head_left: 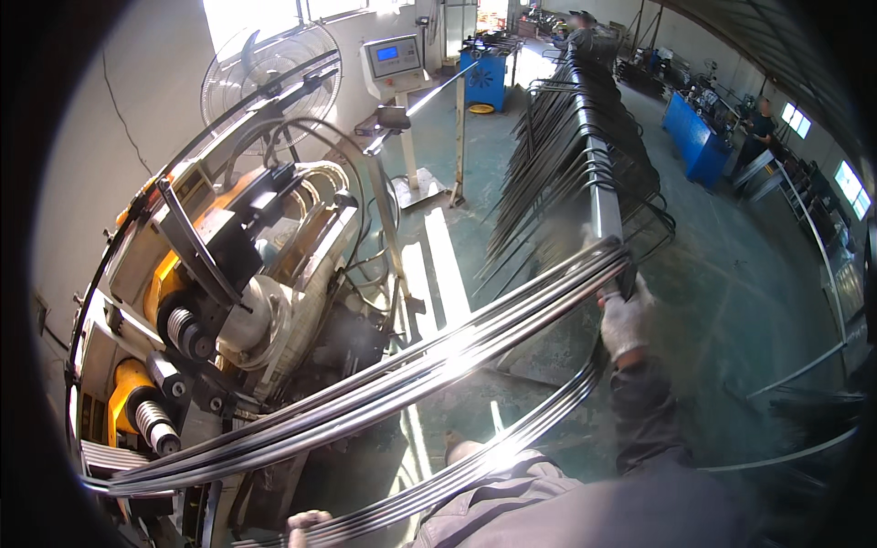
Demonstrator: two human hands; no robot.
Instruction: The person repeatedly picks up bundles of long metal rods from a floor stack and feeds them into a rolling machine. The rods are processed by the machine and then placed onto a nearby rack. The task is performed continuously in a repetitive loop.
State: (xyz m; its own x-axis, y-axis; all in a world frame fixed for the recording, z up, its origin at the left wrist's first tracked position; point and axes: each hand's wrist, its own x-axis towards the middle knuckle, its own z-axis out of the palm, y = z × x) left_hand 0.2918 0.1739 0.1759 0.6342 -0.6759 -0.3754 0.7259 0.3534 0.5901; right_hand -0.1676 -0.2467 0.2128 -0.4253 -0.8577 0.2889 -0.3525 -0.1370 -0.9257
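Note:
A bundle of long shiny metal rods stretches across the view, from the machine side at lower left to the end of a rail at right. The lower run of rods passes in front of my body. My right hand, in a pale glove, is closed around the rods' bent end beside the rail's near end; its fingers are partly hidden. Down at the lower edge, my left hand is closed on the lower run. Dark bent rods hang in a dense row along the metal rail.
A machine with orange parts and ridged rollers stands at left. Behind it are a large fan and a control box on a post. Blue workbenches stand farther back; a person is beside one, another beyond the rail.

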